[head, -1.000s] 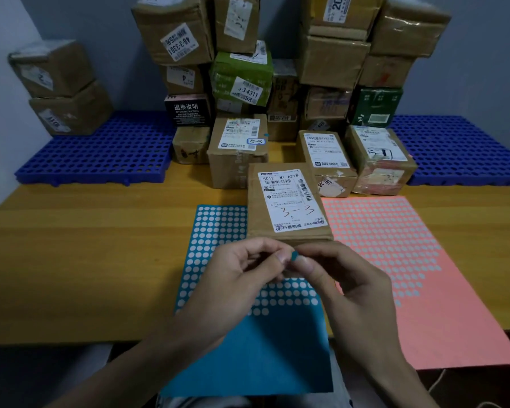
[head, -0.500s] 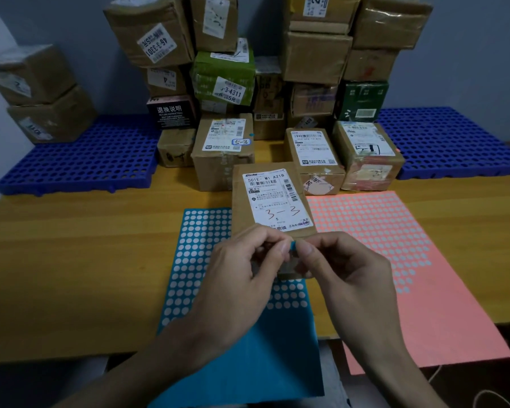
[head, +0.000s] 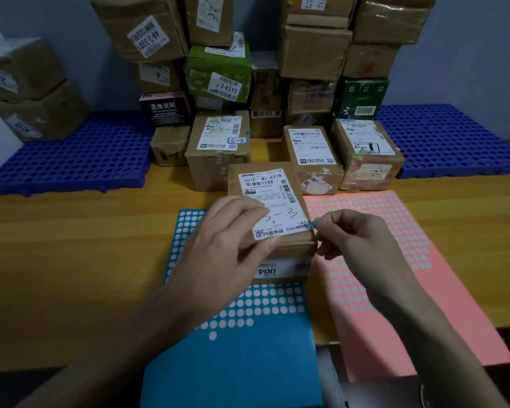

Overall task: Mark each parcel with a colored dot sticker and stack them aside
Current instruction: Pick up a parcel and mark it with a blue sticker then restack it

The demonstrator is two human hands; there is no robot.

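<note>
A small brown parcel (head: 265, 184) with a white shipping label marked "3-3" lies on the table between two sticker sheets. My left hand (head: 227, 240) rests on the parcel's near left part, thumb pressing the label's lower edge. My right hand (head: 357, 240) pinches a small blue dot sticker (head: 311, 225) at the label's lower right corner. The blue sticker sheet (head: 233, 348) lies under and in front of the parcel, partly hidden by my left arm. The pink sticker sheet (head: 395, 260) lies to the right.
A tall pile of taped parcels (head: 312, 54) stands at the back of the wooden table (head: 71, 260). Blue perforated pallets (head: 71, 160) lie at back left and another blue pallet (head: 454, 139) at back right. Two parcels (head: 27, 92) are stacked on the left pallet.
My hands have parted. The left hand moved onto the parcel's label, and the right hand carried the blue dot to the label's lower right corner. The view shifted closer.
</note>
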